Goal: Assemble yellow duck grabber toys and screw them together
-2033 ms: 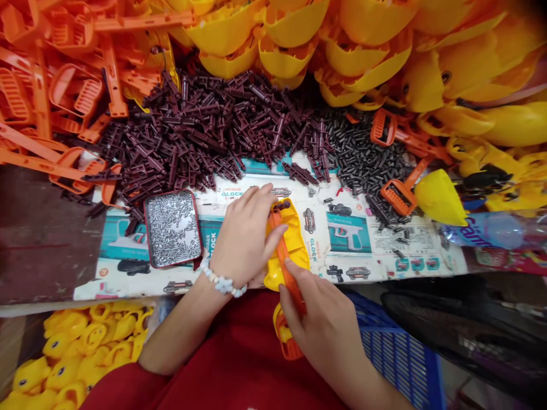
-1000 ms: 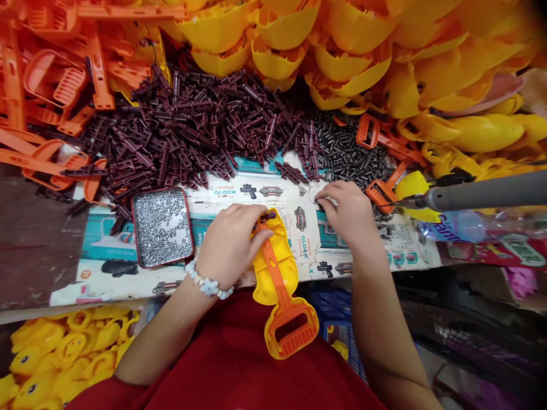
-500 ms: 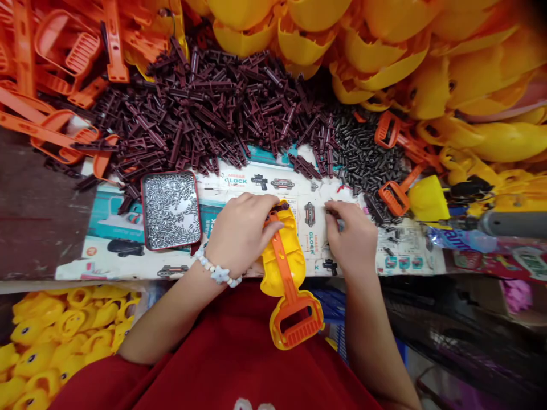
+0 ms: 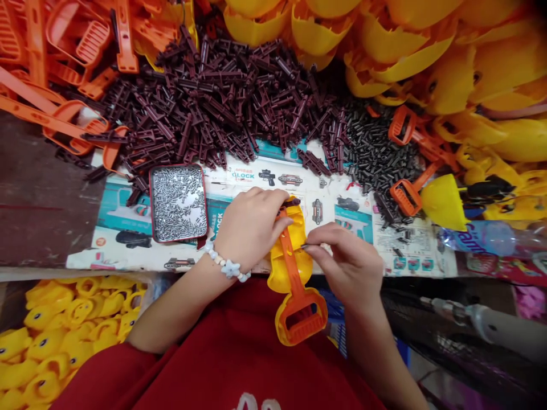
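My left hand (image 4: 255, 229) is closed on the upper end of a yellow plastic shell (image 4: 277, 267). Inside the shell lies an orange handled strip (image 4: 290, 259), its slotted grip at the lower end over my lap. A dark maroon part shows partly at the shell's top, beside my left fingers. My right hand (image 4: 348, 263) is pinched at the shell's right edge, holding a small dark pin (image 4: 304, 246) whose tip points at the orange strip. Most of the pin is hidden by my fingers.
A tray of small metal screws (image 4: 179, 202) sits left. Behind lie heaped maroon parts (image 4: 222, 102), short black tubes (image 4: 376, 139) and orange handles (image 4: 38, 51). Yellow shells (image 4: 410, 45) are stacked at the back right. A grey tool (image 4: 499, 330) hangs at right; yellow duck-like pieces (image 4: 47, 341) fill the lower left.
My right hand has moved left from the table to the shell's edge with the small dark pin. The grey tool at right now appears lower. My left hand keeps its hold.
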Tool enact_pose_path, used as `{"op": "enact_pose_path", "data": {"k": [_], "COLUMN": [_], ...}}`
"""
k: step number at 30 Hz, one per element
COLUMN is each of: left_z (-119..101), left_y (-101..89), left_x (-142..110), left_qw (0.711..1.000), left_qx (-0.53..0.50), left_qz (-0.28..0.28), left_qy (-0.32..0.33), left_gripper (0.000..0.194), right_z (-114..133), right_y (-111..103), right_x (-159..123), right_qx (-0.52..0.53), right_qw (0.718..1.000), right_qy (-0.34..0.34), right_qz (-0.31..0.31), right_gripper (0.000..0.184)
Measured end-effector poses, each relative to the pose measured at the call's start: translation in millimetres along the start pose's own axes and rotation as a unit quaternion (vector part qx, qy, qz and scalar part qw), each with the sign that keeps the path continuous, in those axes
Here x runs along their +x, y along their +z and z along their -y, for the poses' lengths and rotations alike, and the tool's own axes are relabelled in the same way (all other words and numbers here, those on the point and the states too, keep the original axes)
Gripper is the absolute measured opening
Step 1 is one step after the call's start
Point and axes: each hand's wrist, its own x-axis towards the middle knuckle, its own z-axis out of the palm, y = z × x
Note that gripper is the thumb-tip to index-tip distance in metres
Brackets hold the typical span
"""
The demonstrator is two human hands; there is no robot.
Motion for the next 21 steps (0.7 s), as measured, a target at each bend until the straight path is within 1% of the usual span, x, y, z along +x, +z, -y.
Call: {"op": "enact_pose_path", "data": {"k": [2, 4, 8, 11, 14, 16, 19, 21], "left_z": [-1, -1, -2, -4, -5, -5, -3, -2], "left_y": [-0.6, -1.1, -0.9, 0.6, 2.8, 4.4, 7.2, 8.8], "left_x": [0, 0, 0, -2, -4, -5, -6, -6], "left_qw": [1.0, 1.0, 1.0, 1.0, 1.0, 0.999, 0.999, 0.999], "left_qx": [0.004, 0.004, 0.004, 0.0, -0.019, -0.031, -0.042, -0.043], "left_qz": [0.002, 0.007, 0.006, 0.008, 0.02, 0.022, 0.016, 0.006], "left_qy": [-0.002, 0.0, 0.002, -0.006, -0.004, -0.005, -0.012, -0.011], "left_gripper": [0.02, 0.02, 0.021, 0.02, 0.018, 0.019, 0.02, 0.019], "right_z": [5, 5, 6, 17, 29, 34, 35, 33], "right_y": [6, 10, 15, 16, 11, 7, 3, 3], "right_x": [4, 7, 10, 13, 14, 12, 10, 10], "right_qx": [0.019, 0.007, -0.038, -0.098, -0.165, -0.168, -0.172, -0.185], "right_qw": [0.999, 0.999, 0.998, 0.994, 0.986, 0.985, 0.984, 0.981], "right_qy": [-0.023, -0.025, -0.042, -0.05, -0.035, -0.018, 0.006, 0.007], "right_qz": [0.028, 0.036, 0.022, 0.004, 0.014, 0.029, 0.05, 0.049], "right_gripper": [0.009, 0.013, 0.014, 0.012, 0.011, 0.01, 0.009, 0.009]}}
